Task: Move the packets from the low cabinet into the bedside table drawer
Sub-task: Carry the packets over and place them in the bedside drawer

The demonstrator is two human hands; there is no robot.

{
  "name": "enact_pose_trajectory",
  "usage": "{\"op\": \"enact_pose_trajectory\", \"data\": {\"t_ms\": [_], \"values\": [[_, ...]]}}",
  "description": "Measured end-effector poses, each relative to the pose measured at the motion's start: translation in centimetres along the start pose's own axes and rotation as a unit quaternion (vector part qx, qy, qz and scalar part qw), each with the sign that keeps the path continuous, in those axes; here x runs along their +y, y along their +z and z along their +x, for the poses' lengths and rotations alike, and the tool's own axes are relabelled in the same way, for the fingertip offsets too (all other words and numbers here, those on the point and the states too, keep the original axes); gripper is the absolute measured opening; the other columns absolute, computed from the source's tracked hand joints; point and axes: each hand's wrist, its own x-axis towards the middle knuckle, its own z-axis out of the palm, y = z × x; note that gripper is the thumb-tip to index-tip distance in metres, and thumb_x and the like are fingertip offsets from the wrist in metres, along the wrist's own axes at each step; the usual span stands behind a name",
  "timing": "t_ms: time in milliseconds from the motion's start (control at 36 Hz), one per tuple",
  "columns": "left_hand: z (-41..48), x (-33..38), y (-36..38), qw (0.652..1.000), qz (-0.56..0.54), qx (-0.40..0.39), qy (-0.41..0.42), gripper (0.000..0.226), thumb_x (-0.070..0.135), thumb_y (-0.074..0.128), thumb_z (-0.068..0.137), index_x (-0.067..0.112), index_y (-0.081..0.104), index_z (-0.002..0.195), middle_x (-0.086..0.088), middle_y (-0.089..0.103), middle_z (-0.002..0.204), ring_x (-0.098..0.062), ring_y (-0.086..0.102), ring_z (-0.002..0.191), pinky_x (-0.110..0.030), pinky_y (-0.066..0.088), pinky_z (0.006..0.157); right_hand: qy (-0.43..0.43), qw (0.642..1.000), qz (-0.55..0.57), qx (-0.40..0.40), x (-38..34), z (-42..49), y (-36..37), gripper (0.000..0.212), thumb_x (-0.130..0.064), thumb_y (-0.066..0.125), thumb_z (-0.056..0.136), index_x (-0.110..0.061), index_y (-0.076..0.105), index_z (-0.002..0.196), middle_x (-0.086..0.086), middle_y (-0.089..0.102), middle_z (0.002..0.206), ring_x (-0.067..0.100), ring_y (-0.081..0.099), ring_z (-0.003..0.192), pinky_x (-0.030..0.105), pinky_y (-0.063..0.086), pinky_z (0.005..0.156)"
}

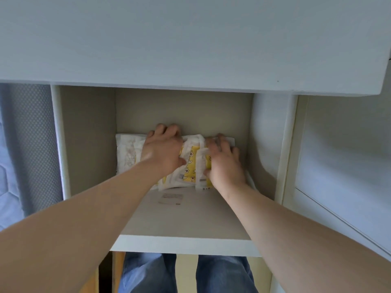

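Several white and yellow packets [191, 166] lie in a pile at the back of the low cabinet [186, 216], on its beige floor. My left hand [163, 149] lies over the left side of the pile, its fingers curled over the far edge. My right hand [224, 161] grips the right side of the pile, thumb at the near edge. A plain white packet [127, 153] sticks out to the left of my left hand. The bedside table drawer is out of view.
The cabinet's white top [190, 45] overhangs the opening. Its open door [342, 157] stands at the right. A small label [171, 198] is stuck on the cabinet floor. A grey mattress side [27, 144] is at the left. My legs in jeans [186, 273] show below.
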Motion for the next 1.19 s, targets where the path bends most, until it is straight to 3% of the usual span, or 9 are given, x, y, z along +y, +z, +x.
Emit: {"op": "enact_pose_trajectory", "data": {"t_ms": [111,306,389,556,695,778,889,1028,1195], "values": [[-0.7,1.1,-0.1,1.0,0.002,0.026,-0.011,0.043,0.052,0.054,0.086,0.021,0.062,0.115,0.0,0.035,0.133,-0.024,0.034,0.119,-0.033,0.033,0.095,-0.004,0.999,-0.037,0.023,0.8,0.1,-0.5,0.07,-0.012,0.057,0.087,-0.025,0.022,0.145,0.001,0.011,0.155,0.032,0.028,0.13,0.035,0.035,0.1],[-0.1,2.9,0.4,0.938,-0.327,0.015,-0.114,0.036,0.024,0.036,0.1,0.012,0.041,0.066,-0.004,0.044,0.074,-0.021,0.042,0.068,-0.028,0.032,0.058,-0.013,0.996,-0.058,0.062,1.5,0.0,-1.5,0.059,-0.009,0.048,0.091,-0.023,0.026,0.143,0.004,0.021,0.151,0.03,0.032,0.128,0.033,0.031,0.103],[0.2,3.0,1.0,0.906,-0.397,-0.026,-0.146,0.035,0.024,0.038,0.099,0.017,0.041,0.065,-0.001,0.046,0.065,-0.018,0.045,0.063,-0.029,0.041,0.061,-0.019,0.997,-0.051,0.057,1.6,0.4,-1.7,0.063,-0.008,0.05,0.089,-0.022,0.023,0.145,0.004,0.022,0.151,0.031,0.03,0.13,0.036,0.029,0.107],[-0.2,2.2,0.6,0.973,-0.218,-0.001,-0.073,0.023,0.026,0.038,0.1,0.014,0.057,0.094,-0.006,0.057,0.092,-0.022,0.052,0.085,-0.026,0.037,0.063,-0.06,0.997,-0.048,0.021,1.5,0.5,-1.9,0.07,-0.008,0.053,0.087,-0.026,0.021,0.147,-0.005,0.023,0.151,0.025,0.027,0.131,0.034,0.029,0.103],[0.1,2.1,0.4,0.98,-0.187,0.041,-0.045,0.027,0.029,0.044,0.098,0.011,0.063,0.1,-0.01,0.059,0.104,-0.022,0.048,0.086,-0.027,0.036,0.068,-0.062,0.996,-0.062,0.022,1.6,0.4,-1.7,0.07,-0.009,0.051,0.087,-0.028,0.02,0.147,-0.007,0.025,0.15,0.023,0.026,0.132,0.035,0.03,0.102],[0.2,2.2,0.9,0.988,-0.135,0.073,-0.013,0.03,0.036,0.045,0.096,0.021,0.065,0.114,-0.002,0.049,0.129,-0.024,0.037,0.119,-0.031,0.033,0.093,-0.054,0.997,-0.057,0.025,1.7,0.3,-1.8,0.067,-0.011,0.052,0.087,-0.029,0.025,0.145,-0.004,0.024,0.149,0.025,0.025,0.132,0.035,0.03,0.102],[-0.1,2.1,1.3,0.993,-0.098,0.07,0.003,0.037,0.038,0.034,0.099,0.04,0.048,0.133,0.006,0.022,0.153,-0.022,0.011,0.14,-0.037,0.012,0.111,-0.039,0.997,-0.051,0.033,1.6,0.1,-1.8,0.065,-0.021,0.06,0.085,-0.027,0.03,0.141,-0.001,0.03,0.145,0.026,0.027,0.13,0.035,0.031,0.102],[-0.4,1.3,1.7,0.997,-0.063,0.044,-0.013,0.051,0.03,0.035,0.098,0.034,0.02,0.146,0.006,0.02,0.153,-0.019,0.009,0.142,-0.047,0.005,0.115,-0.034,0.998,-0.048,0.037,1.5,0.0,-1.9,0.058,-0.024,0.061,0.084,-0.025,0.037,0.136,0.002,0.038,0.136,0.027,0.031,0.126,0.035,0.031,0.1],[-1.2,0.4,2.1,0.991,-0.05,0.09,-0.089,0.05,0.034,0.039,0.097,0.029,0.026,0.144,-0.002,0.008,0.156,-0.026,-0.002,0.145,-0.054,-0.001,0.114,-0.031,0.998,-0.049,0.029,1.4,0.1,-1.9,0.06,-0.025,0.06,0.085,-0.028,0.034,0.138,0.002,0.035,0.135,0.028,0.03,0.125,0.036,0.031,0.099]]}}
